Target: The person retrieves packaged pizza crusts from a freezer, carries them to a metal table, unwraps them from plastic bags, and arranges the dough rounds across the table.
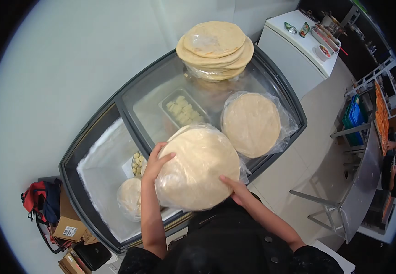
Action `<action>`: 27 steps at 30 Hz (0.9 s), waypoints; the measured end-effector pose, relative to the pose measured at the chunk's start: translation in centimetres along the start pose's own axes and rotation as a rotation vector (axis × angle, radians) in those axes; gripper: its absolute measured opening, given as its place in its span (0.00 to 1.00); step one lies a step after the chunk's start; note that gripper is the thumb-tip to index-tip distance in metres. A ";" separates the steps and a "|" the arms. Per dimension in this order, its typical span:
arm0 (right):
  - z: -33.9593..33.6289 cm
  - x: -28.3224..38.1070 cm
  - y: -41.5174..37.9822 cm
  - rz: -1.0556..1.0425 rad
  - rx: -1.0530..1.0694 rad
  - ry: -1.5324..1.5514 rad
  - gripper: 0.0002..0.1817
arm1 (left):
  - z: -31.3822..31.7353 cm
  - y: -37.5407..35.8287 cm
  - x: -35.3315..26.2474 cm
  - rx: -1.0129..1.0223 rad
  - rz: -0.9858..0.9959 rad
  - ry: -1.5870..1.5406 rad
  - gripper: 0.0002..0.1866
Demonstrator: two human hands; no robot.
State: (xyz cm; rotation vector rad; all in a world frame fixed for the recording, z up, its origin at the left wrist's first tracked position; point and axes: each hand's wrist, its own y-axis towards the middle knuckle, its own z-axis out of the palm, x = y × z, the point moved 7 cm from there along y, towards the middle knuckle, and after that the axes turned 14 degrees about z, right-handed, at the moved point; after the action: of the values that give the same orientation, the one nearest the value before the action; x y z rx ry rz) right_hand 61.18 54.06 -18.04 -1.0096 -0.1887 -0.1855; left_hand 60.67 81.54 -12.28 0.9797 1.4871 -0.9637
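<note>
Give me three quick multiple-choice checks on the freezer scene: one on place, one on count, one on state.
1. Where does the tall stack of flatbreads sit?
A. on the far end of the freezer lid
B. on the floor
C. on the white cabinet

2. How many hands hold the bagged stack?
A. none
B. one
C. two

3. How is the freezer's left side?
A. shut
C. slid open
B. covered by a box

Answers: 1 A, the stack rests on the glass at the far end. 2 C, the left hand and right hand both grip it. 3 C, frost and a bag inside show uncovered.
</note>
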 end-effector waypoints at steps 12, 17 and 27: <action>-12.3 19.7 -5.7 -0.521 -0.219 0.143 0.32 | 19.5 12.0 -5.3 -0.079 0.061 -0.021 0.35; -15.2 22.8 -1.6 -0.474 -0.273 0.110 0.32 | 22.3 15.8 -2.1 -0.058 -0.122 0.007 0.36; -17.2 23.7 -0.4 -0.324 -0.103 0.118 0.37 | 20.2 14.6 2.7 0.060 -0.414 -0.075 0.42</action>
State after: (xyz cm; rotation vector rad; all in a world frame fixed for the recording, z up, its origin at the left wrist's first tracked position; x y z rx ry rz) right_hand 85.23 37.65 -20.87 -1.0633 -0.2364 -0.5535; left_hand 80.78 67.72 -18.24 0.6786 1.6382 -1.3309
